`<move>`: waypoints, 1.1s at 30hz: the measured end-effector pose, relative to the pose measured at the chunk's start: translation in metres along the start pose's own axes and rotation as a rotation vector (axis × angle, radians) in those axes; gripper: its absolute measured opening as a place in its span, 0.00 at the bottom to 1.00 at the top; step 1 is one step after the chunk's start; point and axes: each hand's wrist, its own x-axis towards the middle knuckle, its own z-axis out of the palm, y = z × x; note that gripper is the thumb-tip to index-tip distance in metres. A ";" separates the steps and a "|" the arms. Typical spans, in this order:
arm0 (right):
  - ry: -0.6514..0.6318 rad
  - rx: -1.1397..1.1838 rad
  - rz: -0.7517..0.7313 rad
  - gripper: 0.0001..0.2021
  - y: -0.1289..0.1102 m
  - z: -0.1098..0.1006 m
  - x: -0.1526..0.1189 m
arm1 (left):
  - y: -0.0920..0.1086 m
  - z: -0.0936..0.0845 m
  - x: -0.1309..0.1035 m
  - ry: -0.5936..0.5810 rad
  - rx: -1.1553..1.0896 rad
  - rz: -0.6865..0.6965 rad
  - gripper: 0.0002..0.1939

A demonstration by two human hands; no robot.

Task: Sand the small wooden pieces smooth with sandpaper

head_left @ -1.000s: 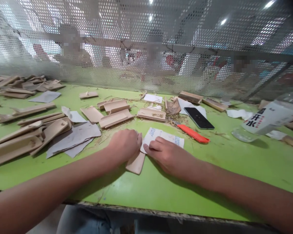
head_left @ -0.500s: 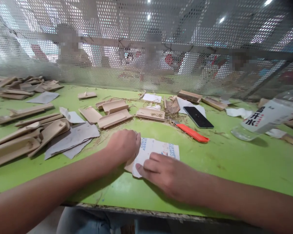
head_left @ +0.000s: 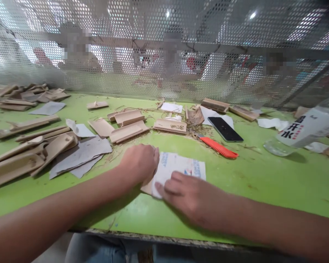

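Observation:
My left hand (head_left: 139, 162) is closed, its fingers curled down over a pale wooden piece (head_left: 147, 187) near the table's front edge. Most of that piece is hidden under the hand and the paper. My right hand (head_left: 185, 195) presses a white sheet of abrasive paper (head_left: 168, 166) with blue print against the wooden piece, fingers bent and thumb at the sheet's lower left edge. The sheet lies between both hands, its right end flat and reaching past the right knuckles.
Behind the hands lie an orange knife (head_left: 218, 147), a phone (head_left: 225, 129) and several wooden pieces (head_left: 129, 132). Grey sheets (head_left: 80, 153) and more wood are at the left. A tilted bottle (head_left: 304, 128) is at the right; a perforated screen (head_left: 153, 65) stands behind.
My right hand and the abrasive paper have shifted slightly to the right. My left hand stays almost in place. The view has turned a little.

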 end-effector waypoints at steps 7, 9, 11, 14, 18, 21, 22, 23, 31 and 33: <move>0.001 -0.066 0.071 0.15 0.000 -0.001 -0.001 | -0.001 0.002 0.001 0.009 -0.008 -0.019 0.25; -0.038 -0.012 -0.030 0.14 0.000 -0.001 -0.002 | -0.001 0.003 0.001 0.017 -0.011 -0.028 0.27; -0.013 0.004 0.010 0.15 0.004 0.000 -0.001 | -0.001 0.003 0.001 0.019 -0.015 -0.034 0.28; 0.002 -0.104 0.121 0.16 0.013 0.002 0.000 | 0.000 0.003 0.001 0.013 -0.010 -0.022 0.26; -0.025 0.004 0.026 0.16 0.017 0.002 0.001 | -0.001 0.002 0.000 0.005 -0.001 -0.020 0.24; -0.005 -0.034 0.099 0.14 0.021 0.002 0.002 | -0.001 0.002 0.000 0.004 0.001 -0.019 0.25; 0.016 -0.080 0.142 0.14 0.023 0.002 0.002 | -0.001 0.002 0.000 0.005 0.001 -0.019 0.26; 0.012 -0.108 0.150 0.14 0.024 0.003 0.002 | -0.001 0.002 0.000 0.006 0.001 -0.019 0.27; 0.019 -0.071 0.139 0.16 0.029 0.005 0.001 | -0.002 0.004 0.001 0.017 -0.006 -0.033 0.28; 0.041 -0.094 0.135 0.17 0.028 0.005 0.001 | -0.002 0.004 0.001 0.022 -0.005 -0.026 0.28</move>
